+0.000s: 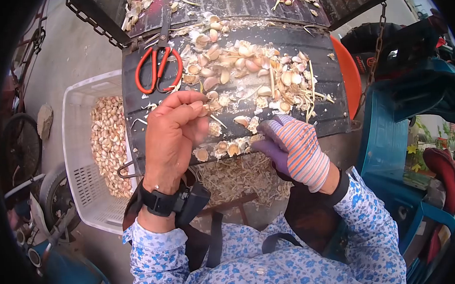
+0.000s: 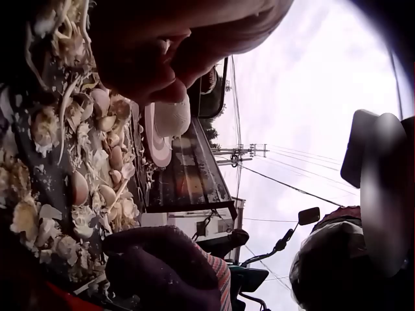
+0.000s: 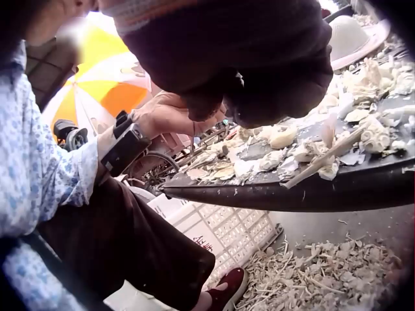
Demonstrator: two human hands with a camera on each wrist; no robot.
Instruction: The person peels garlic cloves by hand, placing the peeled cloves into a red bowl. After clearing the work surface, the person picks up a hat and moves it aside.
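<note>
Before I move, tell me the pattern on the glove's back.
The glove has orange and pale greyish stripes there, clearest in the head view.

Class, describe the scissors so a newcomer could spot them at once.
In the head view, find the dark ridged panel strewn with garlic cloves. Near its left edge, beside the cloves, lie the scissors. Their two bright red looped handles set them apart from the pale cloves.

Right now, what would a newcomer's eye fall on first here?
Probably the red-handled scissors, at the left of the dark panel, beside scattered garlic cloves. Then the bare left hand and the right hand, in a striped glove, by the panel's near edge. Further left, a white crate holds heaped garlic.
</note>
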